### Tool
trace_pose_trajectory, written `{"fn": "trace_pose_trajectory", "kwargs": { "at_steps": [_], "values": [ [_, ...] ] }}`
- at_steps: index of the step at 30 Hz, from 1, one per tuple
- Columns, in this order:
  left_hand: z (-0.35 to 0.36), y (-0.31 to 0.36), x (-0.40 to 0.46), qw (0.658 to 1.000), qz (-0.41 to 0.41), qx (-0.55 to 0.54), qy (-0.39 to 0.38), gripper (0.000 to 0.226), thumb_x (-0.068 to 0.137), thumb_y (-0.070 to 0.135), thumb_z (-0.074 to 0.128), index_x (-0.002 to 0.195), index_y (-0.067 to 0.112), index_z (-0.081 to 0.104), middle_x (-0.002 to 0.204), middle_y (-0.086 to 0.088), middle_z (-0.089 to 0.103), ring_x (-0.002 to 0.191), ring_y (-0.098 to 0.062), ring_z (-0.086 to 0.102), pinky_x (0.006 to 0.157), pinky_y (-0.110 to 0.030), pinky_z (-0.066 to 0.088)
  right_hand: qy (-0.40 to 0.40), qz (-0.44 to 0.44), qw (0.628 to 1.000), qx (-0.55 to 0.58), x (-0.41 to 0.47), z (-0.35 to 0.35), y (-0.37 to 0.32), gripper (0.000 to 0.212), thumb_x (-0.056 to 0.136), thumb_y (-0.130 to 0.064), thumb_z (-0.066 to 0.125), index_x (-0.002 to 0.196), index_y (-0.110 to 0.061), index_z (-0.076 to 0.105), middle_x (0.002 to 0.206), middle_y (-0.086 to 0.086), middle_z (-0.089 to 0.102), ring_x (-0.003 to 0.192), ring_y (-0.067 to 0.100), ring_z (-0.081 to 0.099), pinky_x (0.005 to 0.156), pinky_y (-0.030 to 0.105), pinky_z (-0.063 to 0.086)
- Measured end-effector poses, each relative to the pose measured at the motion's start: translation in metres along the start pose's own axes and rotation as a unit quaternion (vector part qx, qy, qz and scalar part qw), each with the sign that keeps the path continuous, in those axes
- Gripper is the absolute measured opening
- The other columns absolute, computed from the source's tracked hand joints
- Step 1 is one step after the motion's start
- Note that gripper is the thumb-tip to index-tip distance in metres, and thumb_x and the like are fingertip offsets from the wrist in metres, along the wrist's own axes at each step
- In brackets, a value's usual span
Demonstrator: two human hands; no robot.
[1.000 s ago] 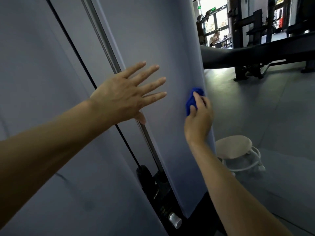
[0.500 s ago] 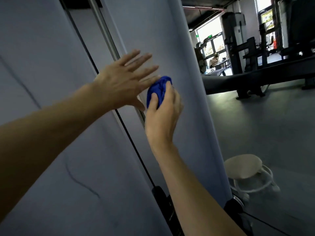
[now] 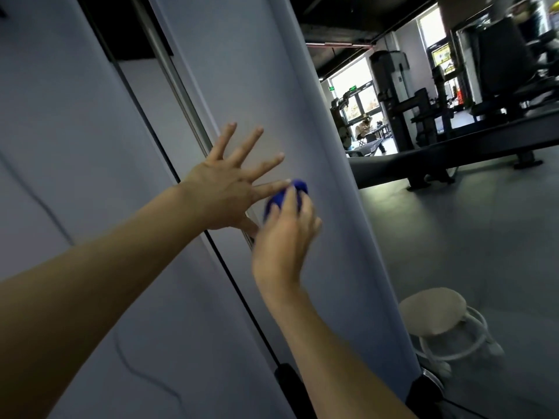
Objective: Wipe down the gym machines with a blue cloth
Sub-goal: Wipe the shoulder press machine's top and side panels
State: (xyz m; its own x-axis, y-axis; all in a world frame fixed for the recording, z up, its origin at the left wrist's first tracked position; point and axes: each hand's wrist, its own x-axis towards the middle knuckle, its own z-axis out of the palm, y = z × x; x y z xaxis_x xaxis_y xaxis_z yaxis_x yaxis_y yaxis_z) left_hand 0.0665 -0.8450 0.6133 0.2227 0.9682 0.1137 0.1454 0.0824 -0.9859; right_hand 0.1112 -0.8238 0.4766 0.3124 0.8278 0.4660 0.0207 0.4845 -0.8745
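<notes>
At far left of the frame stands a pale grey side panel (image 3: 60, 146), then a dark cable (image 3: 230, 276) and a polished guide rod (image 3: 169, 71) running diagonally from top to lower centre. Just right of these, at mid-frame, the left hand (image 3: 223, 195) is spread wide, fingers straight and splayed over the machine's curved grey shroud (image 3: 272, 86); it holds nothing, and whether the palm touches the surface cannot be confirmed. Immediately right and below, the right hand (image 3: 284, 234) is curled around a bunched blue cloth (image 3: 290, 195), which sits against the shroud, touching the left little finger. The hand is motion-blurred.

Assessment: wiping of the shroud is in progress. The next move likely calls for carrying the cloth across the unwiped surface while keeping pressure even and clear of the cable.

At lower right stands a white stool (image 3: 438, 316); at upper right, dark gym machines (image 3: 393, 95). A green sign (image 3: 352, 88) is lit there; its text is illegible. No brand marks are readable.
</notes>
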Motion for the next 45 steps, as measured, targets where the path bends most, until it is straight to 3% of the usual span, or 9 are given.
{"fn": "trace_pose_trajectory", "kwargs": {
  "at_steps": [4, 9, 16, 22, 28, 35, 39, 41, 45],
  "values": [
    [0.006, 0.001, 0.000, 1.000, -0.012, -0.005, 0.028, 0.120, 0.075, 0.098, 0.028, 0.158, 0.032, -0.029, 0.171, -0.002, -0.025, 0.148, -0.049, -0.034, 0.117, -0.073, -0.016, 0.036, -0.057, 0.998, 0.009, 0.001, 0.007, 0.008, 0.051, 0.105, -0.019, 0.052, 0.155, -0.014, 0.043, 0.160, 0.009, 0.037, 0.138, 0.027, 0.035, 0.107, 0.027, 0.036],
    [0.009, 0.006, 0.005, 0.999, -0.015, -0.008, 0.036, 0.125, 0.069, 0.104, 0.024, 0.159, 0.034, -0.027, 0.171, -0.004, -0.024, 0.148, -0.052, -0.031, 0.116, -0.077, -0.012, 0.011, 0.066, 0.997, -0.025, -0.038, -0.013, 0.078, 0.050, 0.107, -0.019, 0.047, 0.156, -0.015, 0.039, 0.161, 0.007, 0.037, 0.144, 0.025, 0.033, 0.113, 0.039, 0.044],
    [0.012, 0.012, 0.010, 0.998, -0.024, -0.021, 0.047, 0.139, 0.056, 0.112, 0.022, 0.160, 0.033, -0.027, 0.172, -0.004, -0.021, 0.147, -0.053, -0.032, 0.115, -0.078, -0.015, 0.050, -0.121, 0.991, -0.016, 0.044, 0.002, 0.034, 0.046, 0.105, -0.024, 0.053, 0.148, -0.009, 0.050, 0.147, 0.009, 0.053, 0.128, 0.023, 0.048, 0.098, 0.030, 0.047],
    [0.014, 0.018, 0.011, 0.998, -0.029, -0.023, 0.043, 0.139, 0.054, 0.111, 0.022, 0.160, 0.035, -0.024, 0.171, -0.005, -0.023, 0.145, -0.057, -0.033, 0.114, -0.080, -0.011, 0.040, 0.067, 0.996, -0.042, 0.002, -0.015, 0.114, 0.046, 0.108, -0.017, 0.047, 0.153, -0.007, 0.043, 0.153, 0.012, 0.046, 0.135, 0.030, 0.041, 0.106, 0.036, 0.042],
    [0.012, 0.020, 0.013, 0.999, -0.032, -0.020, 0.037, 0.139, 0.052, 0.113, 0.021, 0.158, 0.039, -0.029, 0.170, -0.005, -0.026, 0.144, -0.056, -0.036, 0.113, -0.080, -0.015, 0.040, -0.096, 0.994, -0.021, 0.077, -0.003, 0.045, 0.046, 0.107, -0.022, 0.050, 0.151, -0.011, 0.046, 0.153, 0.005, 0.048, 0.131, 0.023, 0.039, 0.095, 0.021, 0.032],
    [0.013, 0.019, 0.012, 0.999, -0.028, -0.020, 0.042, 0.135, 0.054, 0.112, 0.021, 0.158, 0.040, -0.026, 0.171, -0.005, -0.023, 0.145, -0.057, -0.034, 0.113, -0.080, -0.012, 0.048, 0.009, 0.999, 0.001, 0.024, -0.020, 0.126, 0.043, 0.106, -0.017, 0.051, 0.148, -0.006, 0.050, 0.146, 0.010, 0.055, 0.126, 0.029, 0.048, 0.102, 0.041, 0.049],
    [0.012, 0.020, 0.013, 0.998, -0.029, -0.025, 0.041, 0.136, 0.053, 0.113, 0.021, 0.158, 0.041, -0.028, 0.171, -0.004, -0.024, 0.145, -0.056, -0.036, 0.113, -0.079, -0.014, 0.030, -0.099, 0.995, 0.003, 0.082, -0.010, 0.057, 0.045, 0.104, -0.014, 0.055, 0.148, -0.008, 0.050, 0.148, 0.008, 0.053, 0.128, 0.027, 0.045, 0.096, 0.018, 0.031],
    [0.011, 0.020, 0.013, 0.999, -0.031, -0.024, 0.034, 0.136, 0.052, 0.112, 0.020, 0.157, 0.041, -0.029, 0.171, -0.004, -0.025, 0.144, -0.056, -0.036, 0.113, -0.079, -0.015, 0.019, -0.166, 0.986, 0.017, 0.096, -0.007, 0.043, 0.045, 0.104, -0.014, 0.054, 0.149, -0.011, 0.050, 0.150, 0.004, 0.051, 0.127, 0.023, 0.044, 0.094, 0.017, 0.032],
    [0.012, 0.020, 0.012, 0.999, -0.031, -0.026, 0.031, 0.135, 0.053, 0.112, 0.022, 0.158, 0.042, -0.026, 0.171, -0.004, -0.024, 0.145, -0.055, -0.036, 0.114, -0.080, -0.012, 0.016, -0.153, 0.988, 0.005, 0.066, -0.021, 0.117, 0.043, 0.106, -0.014, 0.051, 0.149, -0.012, 0.050, 0.153, 0.007, 0.048, 0.132, 0.027, 0.043, 0.100, 0.013, 0.027]
  ]
}}
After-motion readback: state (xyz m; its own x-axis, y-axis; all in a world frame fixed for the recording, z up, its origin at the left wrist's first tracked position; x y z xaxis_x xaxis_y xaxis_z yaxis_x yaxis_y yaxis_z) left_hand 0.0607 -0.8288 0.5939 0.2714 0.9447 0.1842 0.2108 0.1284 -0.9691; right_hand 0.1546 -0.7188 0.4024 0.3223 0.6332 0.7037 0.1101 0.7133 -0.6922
